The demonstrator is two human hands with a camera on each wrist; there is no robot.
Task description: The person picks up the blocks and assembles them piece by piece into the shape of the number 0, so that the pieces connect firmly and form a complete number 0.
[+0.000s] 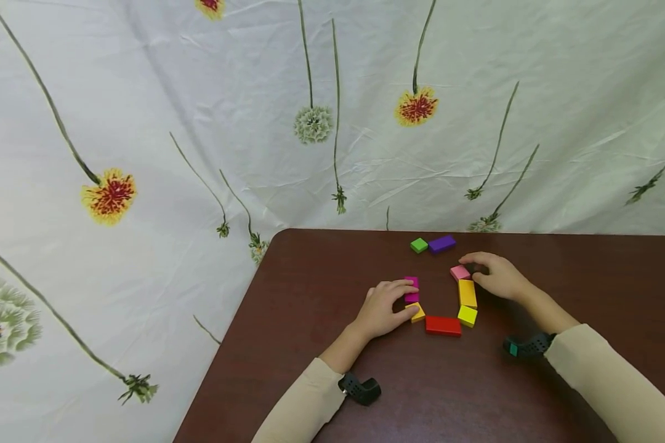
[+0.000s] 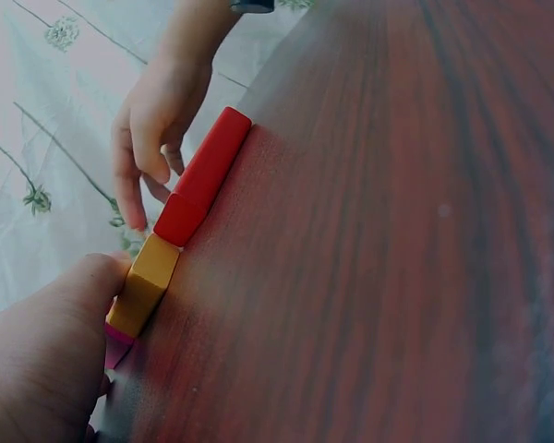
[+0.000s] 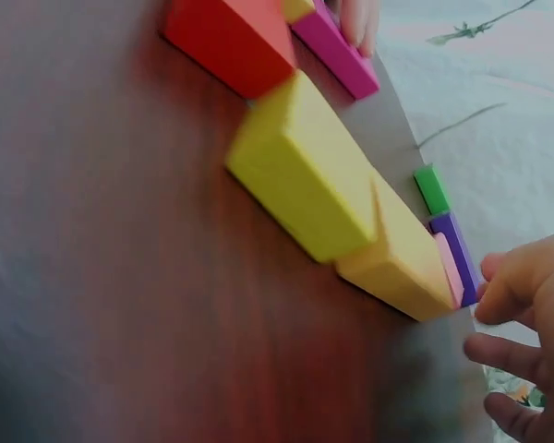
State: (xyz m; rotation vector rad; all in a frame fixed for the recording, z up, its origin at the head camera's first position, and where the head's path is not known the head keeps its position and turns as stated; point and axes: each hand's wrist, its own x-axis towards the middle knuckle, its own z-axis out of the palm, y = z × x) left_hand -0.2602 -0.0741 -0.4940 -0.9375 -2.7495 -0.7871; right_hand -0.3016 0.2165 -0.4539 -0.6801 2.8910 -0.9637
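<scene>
My left hand (image 1: 385, 306) lies at the left of a ring of coloured blocks. Its fingers rest on the magenta block (image 1: 412, 296), while the thumb touches the small orange block (image 2: 148, 281). Across the ring, my right hand (image 1: 499, 277) is beside the pink block (image 1: 460, 272), with index finger and thumb spread around its far and right sides. Whether they touch it is unclear. In the right wrist view its fingers (image 3: 508, 355) are spread apart. Below the pink block run a long yellow-orange block (image 1: 467, 293) and a yellow block (image 1: 467, 316). A red block (image 1: 443, 326) forms the near side.
Toward the table's far edge lie a green block (image 1: 419, 245) and a purple block (image 1: 442, 244), end to end. The dark brown table (image 1: 310, 289) ends at a left edge. Behind it hangs a white cloth (image 1: 244, 92) with printed flowers.
</scene>
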